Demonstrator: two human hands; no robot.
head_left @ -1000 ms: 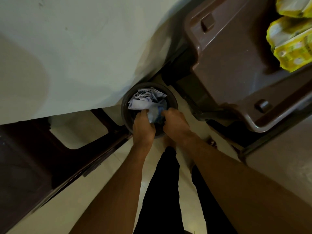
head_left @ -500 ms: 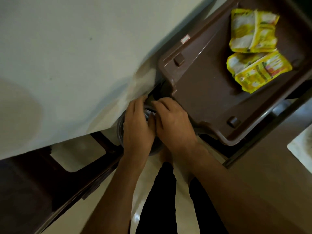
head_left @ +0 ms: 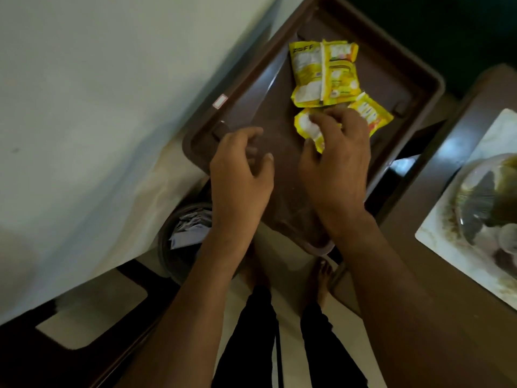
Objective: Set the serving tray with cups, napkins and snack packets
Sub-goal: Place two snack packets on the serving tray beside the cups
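Both hands have risen from the round bin (head_left: 179, 247) at lower centre to the brown serving tray (head_left: 251, 113). Right hand (head_left: 335, 169) pinches the nearer yellow snack packet (head_left: 307, 127), crinkled and glossy; another packet (head_left: 324, 74) lies just beyond it. Left hand (head_left: 240, 175) hovers, fingers loosely curled, holding nothing.

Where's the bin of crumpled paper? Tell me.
In the head view, the bin sits low on the left, under the white table's edge, beside the left hand's wrist.

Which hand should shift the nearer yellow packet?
Right. The right hand already has its fingers on the nearer yellow packet; the left hand hovers over bare tray, holding nothing.
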